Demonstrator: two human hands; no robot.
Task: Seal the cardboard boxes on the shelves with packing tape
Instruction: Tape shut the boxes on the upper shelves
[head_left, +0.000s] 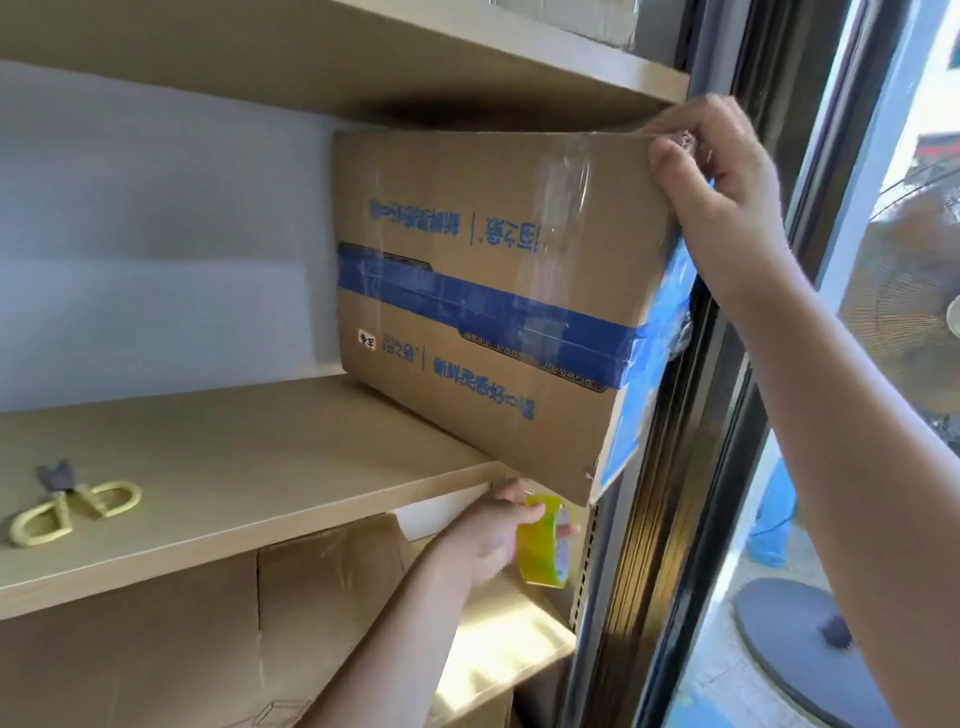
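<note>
Cardboard box (483, 312) w/ upside-down blue print sat on the wooden shelf (249, 483), its front corner hanging past the shelf edge at approx 5 o'clock. Right hand (722, 192) pinched the clear tape strip (566, 176) onto the box's top corner at 1 o'clock, while left hand (493, 535) gripped the yellow-green packing tape roll (543, 543) just below the box. Gold-handled scissors (72, 506) lay on the shelf at 9 o'clock, well apart from the box, and more cardboard boxes (208, 634) were on the shelf below.

A brown cardboard box (483, 291) with upside-down blue print and a blue band stood on the wooden shelf (249, 488), its near corner overhanging the edge. Clear tape (563, 192) ran down its front. A yellow-green tape roll (543, 543) sat below that corner.
</note>
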